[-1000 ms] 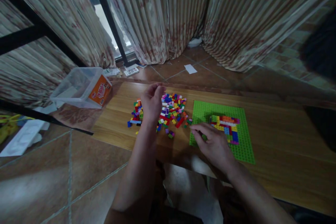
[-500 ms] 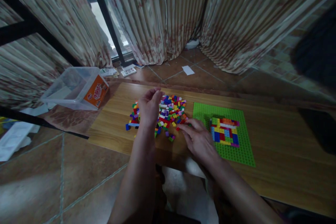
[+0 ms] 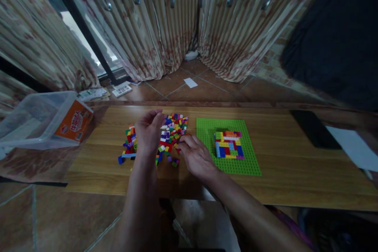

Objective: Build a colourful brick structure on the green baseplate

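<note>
The right hand (image 3: 195, 154) has its fingertips at the right edge of the loose bricks (image 3: 176, 126) on the wooden table (image 3: 97, 157), the left hand (image 3: 149, 130) curled over them; I can't tell whether either grips one. They look light, stiff, smooth, probably best pinched by opposite sides. Beyond, a clear tub (image 3: 41, 118) wears an orange label (image 3: 74, 121), its pale characters too blurred to read.

2 bare hands (image 3: 197, 158) and forearms (image 3: 142, 201)

Bricks (image 3: 169, 128): multicoloured, loose, heaped at left on the bench (image 3: 295, 165). Plate (image 3: 205, 126): green, studded, lying flat to their right. Build (image 3: 228, 145): multicoloured, assembled, on the plate.
</note>
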`<control>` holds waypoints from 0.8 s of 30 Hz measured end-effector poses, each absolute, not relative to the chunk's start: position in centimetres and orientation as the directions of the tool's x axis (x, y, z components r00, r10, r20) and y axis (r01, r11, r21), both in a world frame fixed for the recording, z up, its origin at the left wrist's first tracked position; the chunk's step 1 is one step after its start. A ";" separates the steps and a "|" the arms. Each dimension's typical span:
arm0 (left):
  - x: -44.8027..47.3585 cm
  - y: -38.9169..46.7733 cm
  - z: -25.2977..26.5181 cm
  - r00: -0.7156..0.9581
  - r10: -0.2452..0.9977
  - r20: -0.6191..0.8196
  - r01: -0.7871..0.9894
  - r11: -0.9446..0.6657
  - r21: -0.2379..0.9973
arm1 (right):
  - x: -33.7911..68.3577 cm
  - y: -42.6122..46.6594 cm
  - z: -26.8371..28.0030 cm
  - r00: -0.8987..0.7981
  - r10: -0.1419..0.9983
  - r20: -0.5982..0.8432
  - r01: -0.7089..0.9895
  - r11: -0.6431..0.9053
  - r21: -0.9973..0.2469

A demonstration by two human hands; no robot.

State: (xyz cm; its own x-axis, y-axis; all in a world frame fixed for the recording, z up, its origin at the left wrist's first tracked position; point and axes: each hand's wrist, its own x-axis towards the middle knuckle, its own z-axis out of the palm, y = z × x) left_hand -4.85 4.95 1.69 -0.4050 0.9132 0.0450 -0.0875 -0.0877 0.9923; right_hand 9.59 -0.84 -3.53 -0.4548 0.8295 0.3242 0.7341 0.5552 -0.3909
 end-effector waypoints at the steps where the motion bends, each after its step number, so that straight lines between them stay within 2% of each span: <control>1: -4.8 5.0 1.7 -0.401 0.915 0.044 -0.084 -0.084 0.993 | 9.5 -0.9 -3.2 -0.447 0.831 0.330 0.724 0.553 -0.412; 5: -4.5 5.1 1.6 -0.379 0.924 0.052 -0.084 -0.091 0.992 | 9.9 -1.1 -1.8 -0.348 0.865 0.361 0.681 0.498 -0.537; 9: -3.7 5.2 1.1 -0.321 0.946 0.056 -0.031 -0.069 0.997 | 11.5 -1.1 -0.9 -0.158 0.896 0.414 0.652 0.410 -0.638; 13: -2.1 5.0 0.2 -0.128 0.990 0.054 0.112 -0.040 0.993 | 14.0 -0.5 -0.6 0.033 0.911 0.411 0.587 0.316 -0.746; 17: -0.2 4.8 -0.7 0.067 0.992 0.104 0.247 -0.118 0.962 | 17.5 0.1 -0.3 0.238 0.916 0.324 0.438 0.196 -0.877; 20: 1.0 4.5 -1.3 0.169 0.981 0.096 0.323 -0.147 0.935 | 21.0 0.0 0.0 0.370 0.888 0.274 0.414 0.107 -0.904; 24: 2.2 4.0 -1.8 0.226 0.972 0.061 0.399 -0.150 0.905 | 25.4 -1.0 0.1 0.374 0.915 0.155 0.537 -0.077 -0.840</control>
